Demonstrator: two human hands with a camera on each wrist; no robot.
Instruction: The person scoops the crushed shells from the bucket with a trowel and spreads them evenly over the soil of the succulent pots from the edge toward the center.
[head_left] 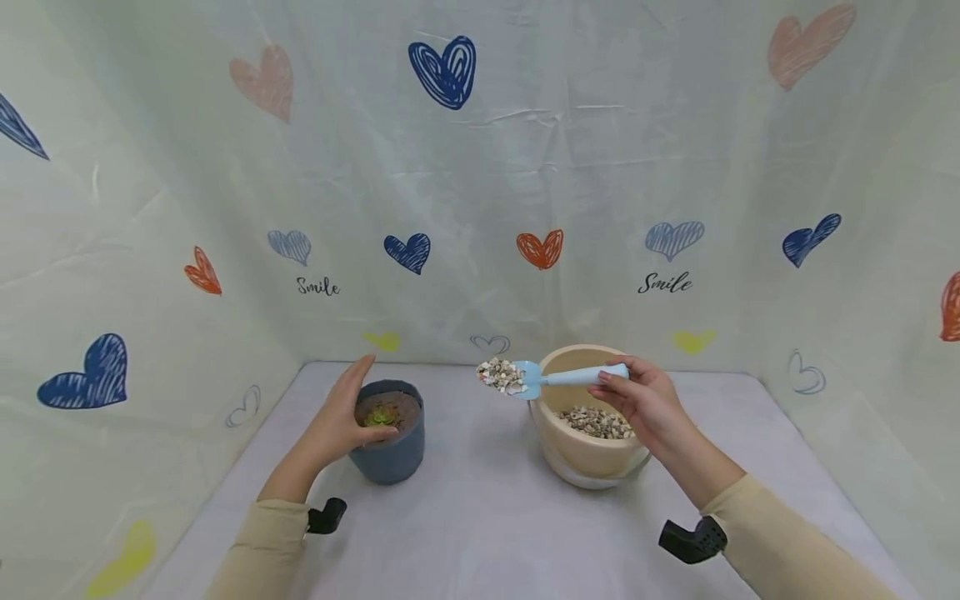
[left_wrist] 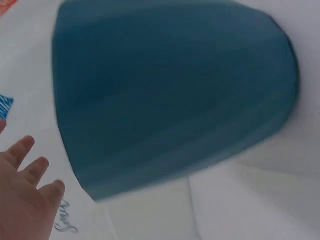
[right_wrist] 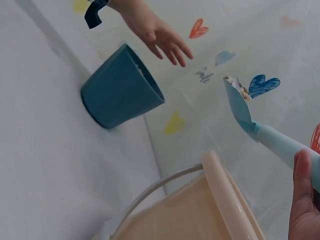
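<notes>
Probably light and stiff but easily spilled, the blue scoop (head_left: pixel 531 382), heaped with pebbles (head_left: pixel 499 375), is hovering partly over the cream pot (head_left: pixel 588 458), right grip (head_left: pixel 651 406) pinching its handle (head_left: pixel 573 377), the surest hold, left grip (head_left: pixel 337 421) hanging spread, empty, beside the blue pot (head_left: pixel 392 461).

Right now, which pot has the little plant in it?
The smaller blue pot, near the left hand. A green plant shows inside it; the bigger cream pot, near the right hand, shows only little stones inside.

Left wrist seemingly nearest blue pot (left_wrist: pixel 170 100)
</notes>
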